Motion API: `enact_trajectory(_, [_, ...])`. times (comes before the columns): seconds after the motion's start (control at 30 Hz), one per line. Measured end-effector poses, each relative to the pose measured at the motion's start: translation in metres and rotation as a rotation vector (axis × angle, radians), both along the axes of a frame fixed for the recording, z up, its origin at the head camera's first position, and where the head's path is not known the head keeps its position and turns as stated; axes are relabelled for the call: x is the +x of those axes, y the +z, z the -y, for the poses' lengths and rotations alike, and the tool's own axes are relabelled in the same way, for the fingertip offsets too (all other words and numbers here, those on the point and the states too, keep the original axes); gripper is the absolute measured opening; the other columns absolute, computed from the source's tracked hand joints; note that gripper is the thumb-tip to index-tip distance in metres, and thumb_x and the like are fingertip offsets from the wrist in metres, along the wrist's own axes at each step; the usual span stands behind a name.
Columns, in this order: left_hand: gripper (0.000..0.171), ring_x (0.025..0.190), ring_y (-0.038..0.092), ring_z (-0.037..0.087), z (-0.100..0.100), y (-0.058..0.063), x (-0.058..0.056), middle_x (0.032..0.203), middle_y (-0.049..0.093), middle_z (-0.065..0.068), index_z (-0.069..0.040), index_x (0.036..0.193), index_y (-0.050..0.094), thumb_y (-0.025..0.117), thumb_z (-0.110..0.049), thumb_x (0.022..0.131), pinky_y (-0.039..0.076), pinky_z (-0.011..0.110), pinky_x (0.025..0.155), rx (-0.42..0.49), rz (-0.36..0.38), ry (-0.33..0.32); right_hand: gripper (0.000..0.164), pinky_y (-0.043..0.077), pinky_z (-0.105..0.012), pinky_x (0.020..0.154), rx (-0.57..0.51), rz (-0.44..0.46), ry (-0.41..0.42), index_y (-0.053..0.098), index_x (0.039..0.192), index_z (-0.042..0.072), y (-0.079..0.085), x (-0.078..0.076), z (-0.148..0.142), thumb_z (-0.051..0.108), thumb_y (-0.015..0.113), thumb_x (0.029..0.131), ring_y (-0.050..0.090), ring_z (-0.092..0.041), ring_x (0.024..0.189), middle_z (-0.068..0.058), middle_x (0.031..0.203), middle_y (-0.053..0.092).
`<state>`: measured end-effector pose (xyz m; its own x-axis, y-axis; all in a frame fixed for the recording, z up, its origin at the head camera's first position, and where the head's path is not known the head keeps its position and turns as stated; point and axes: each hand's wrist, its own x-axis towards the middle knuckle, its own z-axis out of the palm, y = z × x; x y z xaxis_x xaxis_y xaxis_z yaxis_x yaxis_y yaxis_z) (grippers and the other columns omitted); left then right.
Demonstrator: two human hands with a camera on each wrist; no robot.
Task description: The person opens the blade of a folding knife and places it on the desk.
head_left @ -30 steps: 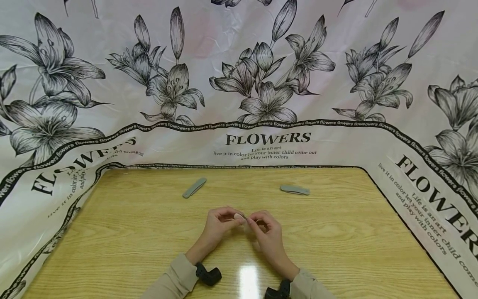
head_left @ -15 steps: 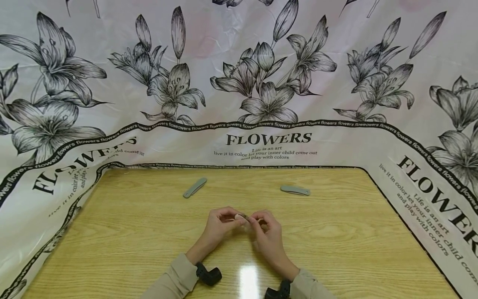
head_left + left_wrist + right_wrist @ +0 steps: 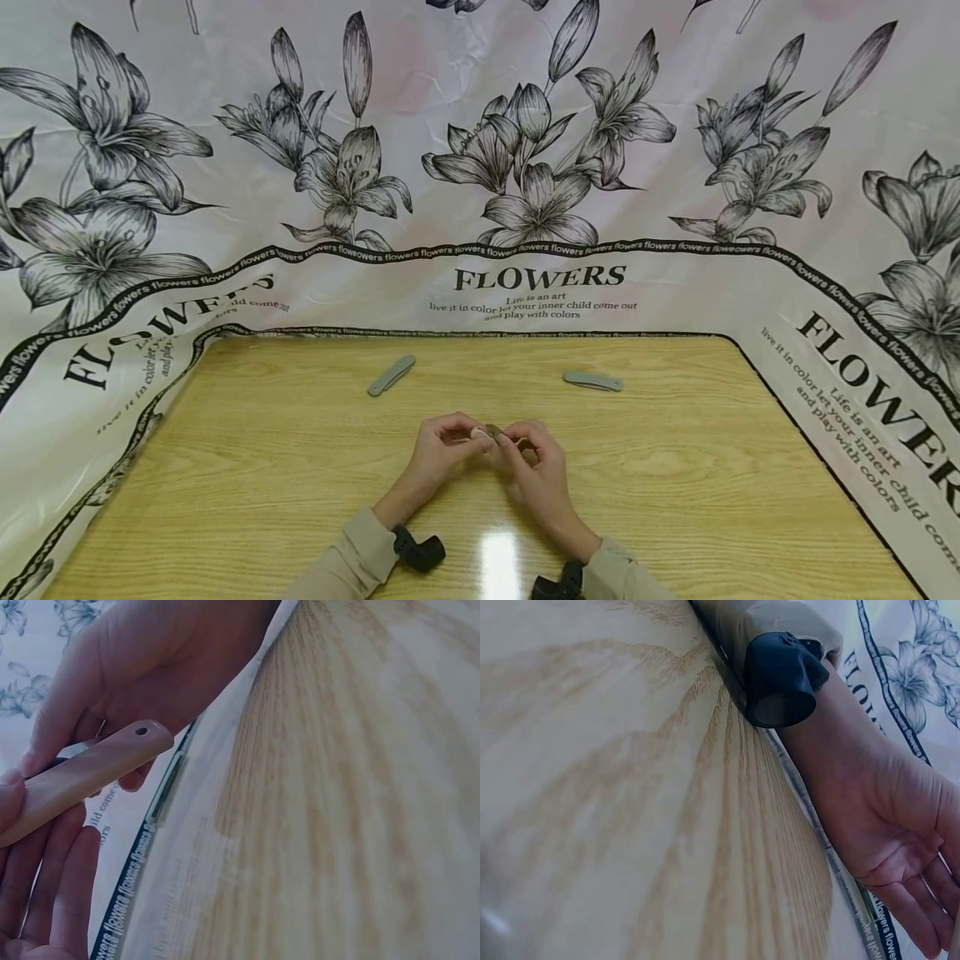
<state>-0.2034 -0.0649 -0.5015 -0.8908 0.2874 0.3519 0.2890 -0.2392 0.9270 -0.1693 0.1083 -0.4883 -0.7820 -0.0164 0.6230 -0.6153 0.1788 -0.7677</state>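
Above the middle of the table, my left hand (image 3: 441,450) holds a small folding knife by its pale pinkish handle (image 3: 97,774). In the left wrist view the thumb lies on that handle, and a small hole shows near its rounded end. My right hand (image 3: 542,468) pinches the knife's other side with thumb and forefinger. A dark narrow piece (image 3: 492,430), which looks like the blade, shows between the two hands. The fingers hide most of it. In the right wrist view the left palm faces the camera, and the knife is not plainly seen.
Two grey-green folded knives lie beyond the hands, one at the left (image 3: 391,375) and one at the right (image 3: 592,381). White flower-printed sheeting (image 3: 540,292) borders the wood-grain table (image 3: 697,467) at the back and sides. Black wrist cameras (image 3: 419,550) sit near both cuffs.
The dark narrow piece between the fingers shows more and stands a little farther out from the handle. Both hands stay in nearly the same place, and the two grey-green knives lie unmoved.
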Motion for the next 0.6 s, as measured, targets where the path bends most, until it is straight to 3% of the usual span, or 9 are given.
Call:
enact_trajectory(0.13, [0.013, 0.082, 0.069, 0.017, 0.000, 0.000, 0.001, 0.090, 0.071, 0.009, 0.011, 0.095, 0.070, 0.075, 0.003, 0.086, 0.061, 0.036, 0.072, 0.008, -0.007, -0.007, 0.017, 0.053, -0.028, 0.062, 0.003, -0.015, 0.006, 0.068, 0.091, 0.003, -0.013, -0.007, -0.003, -0.014, 0.065, 0.089, 0.057, -0.020, 0.081, -0.013, 0.087, 0.064])
enact_trajectory(0.33, [0.013, 0.083, 0.069, 0.017, 0.000, 0.000, 0.001, 0.092, 0.071, 0.012, 0.010, 0.095, 0.070, 0.075, 0.001, 0.086, 0.061, 0.036, 0.073, 0.002, 0.006, -0.006, 0.022, 0.051, -0.025, 0.065, -0.009, -0.044, 0.006, 0.068, 0.091, 0.005, -0.015, -0.008, -0.004, -0.016, 0.063, 0.088, 0.057, -0.020, 0.080, -0.008, 0.088, 0.064])
enact_trajectory(0.47, [0.014, 0.082, 0.070, 0.017, 0.000, 0.001, 0.000, 0.092, 0.071, 0.012, 0.011, 0.096, 0.070, 0.075, 0.002, 0.086, 0.061, 0.038, 0.073, 0.007, 0.014, -0.008, 0.020, 0.051, -0.026, 0.063, 0.003, -0.072, -0.019, 0.068, 0.090, 0.002, -0.008, -0.005, -0.002, -0.018, 0.064, 0.087, 0.057, -0.019, 0.077, -0.012, 0.086, 0.064])
enact_trajectory(0.6, [0.015, 0.081, 0.070, 0.017, 0.000, 0.001, 0.000, 0.091, 0.072, 0.009, 0.012, 0.097, 0.069, 0.074, 0.002, 0.086, 0.061, 0.041, 0.073, 0.020, 0.014, -0.009, 0.014, 0.051, -0.026, 0.064, -0.001, -0.046, -0.050, 0.067, 0.088, -0.003, 0.009, 0.003, 0.001, -0.016, 0.064, 0.088, 0.057, -0.017, 0.076, -0.015, 0.084, 0.064])
